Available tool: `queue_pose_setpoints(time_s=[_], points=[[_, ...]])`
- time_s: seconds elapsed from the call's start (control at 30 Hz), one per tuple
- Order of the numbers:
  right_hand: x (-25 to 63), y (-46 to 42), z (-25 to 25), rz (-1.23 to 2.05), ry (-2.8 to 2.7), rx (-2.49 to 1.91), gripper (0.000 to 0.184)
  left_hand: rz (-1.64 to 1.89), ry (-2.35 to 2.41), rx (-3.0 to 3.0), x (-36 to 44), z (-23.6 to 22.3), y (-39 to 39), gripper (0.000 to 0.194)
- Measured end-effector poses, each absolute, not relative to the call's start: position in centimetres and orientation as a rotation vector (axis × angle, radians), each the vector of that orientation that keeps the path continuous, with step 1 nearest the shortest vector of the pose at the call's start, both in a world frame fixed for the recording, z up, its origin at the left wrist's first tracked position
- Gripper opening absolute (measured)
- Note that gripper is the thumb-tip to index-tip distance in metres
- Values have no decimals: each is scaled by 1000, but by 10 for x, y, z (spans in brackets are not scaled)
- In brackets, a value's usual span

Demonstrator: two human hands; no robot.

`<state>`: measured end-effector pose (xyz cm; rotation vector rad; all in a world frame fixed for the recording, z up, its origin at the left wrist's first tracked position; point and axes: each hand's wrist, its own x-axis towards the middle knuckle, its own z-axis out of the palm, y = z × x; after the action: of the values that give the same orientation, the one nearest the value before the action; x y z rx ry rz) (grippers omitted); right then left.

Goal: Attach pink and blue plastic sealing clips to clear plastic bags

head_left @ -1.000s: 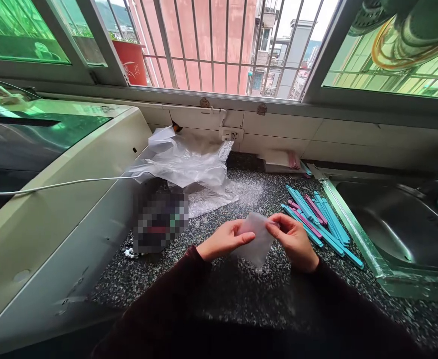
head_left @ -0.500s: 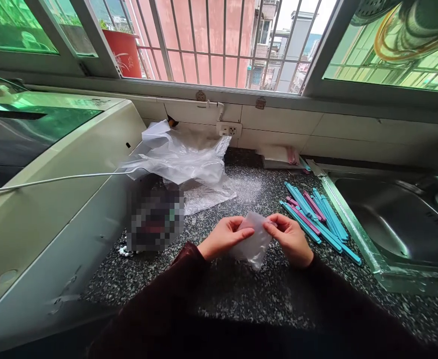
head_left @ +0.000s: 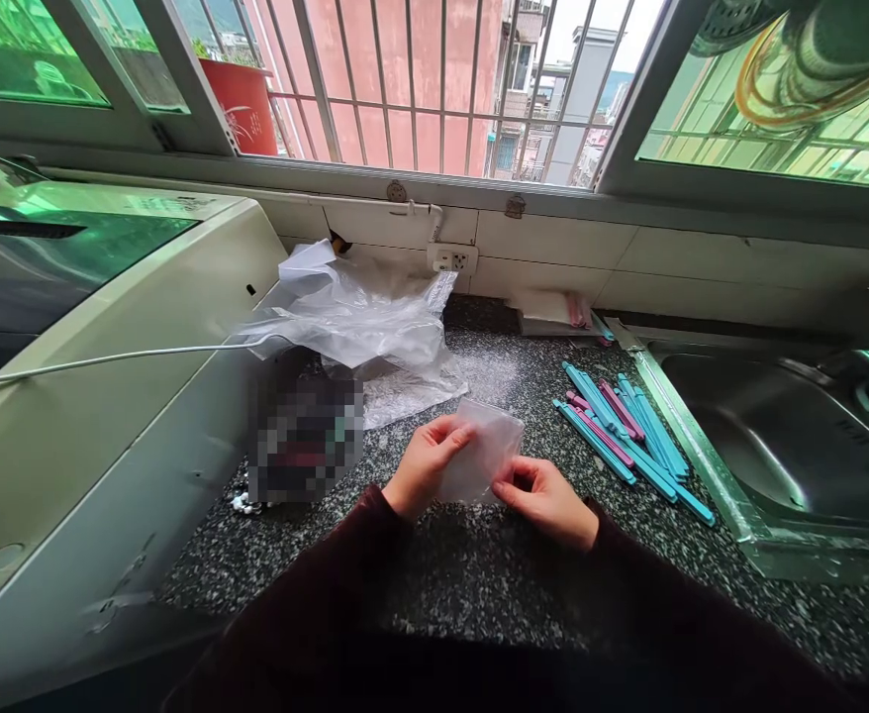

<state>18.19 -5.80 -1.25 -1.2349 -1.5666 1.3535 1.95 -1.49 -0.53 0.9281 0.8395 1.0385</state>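
A small translucent plastic bag [head_left: 485, 443] is held flat above the dark speckled countertop. My left hand [head_left: 429, 461] pinches its left edge between thumb and fingers. At the lower right corner, the thumb and fingers of my right hand [head_left: 548, 500] are closed on the same bag. To the right of my hands lies a loose pile of long turquoise and purple plastic strips [head_left: 627, 421], shaped like bag-sealing clips. Crumpled clear plastic sheeting [head_left: 375, 317] sits behind and to the left.
A blurred-out dark item [head_left: 305, 441] stands left of my hands. A metal sink [head_left: 746, 446] bounds the right side, and a large pale appliance [head_left: 204, 287] the left. Flat clear bags [head_left: 545, 312] lie by the wall, near a socket [head_left: 454, 259]. A white cable [head_left: 123, 355] crosses the appliance.
My right hand has slid down from the bag's upper right edge to its lower right corner. The bag has shifted slightly left and lies flatter, more spread out.
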Motion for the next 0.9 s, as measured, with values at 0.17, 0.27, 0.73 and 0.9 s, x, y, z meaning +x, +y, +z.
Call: queue_pose_setpoints(time_s=[0.17, 0.27, 0.73, 0.9], points=[[186, -55, -7, 1300, -1713, -1298, 26, 1044, 878, 914, 22, -7, -14, 39], [216, -41, 6, 1064, -1802, -1455, 22, 1053, 911, 903, 20, -6, -13, 40], [330, -6, 22, 6, -1455, -2748, 28, 999, 927, 967, 20, -10, -10, 40], [335, -3, 16, -2, -1463, -2652, 20, 973, 919, 900, 20, -11, -8, 40]])
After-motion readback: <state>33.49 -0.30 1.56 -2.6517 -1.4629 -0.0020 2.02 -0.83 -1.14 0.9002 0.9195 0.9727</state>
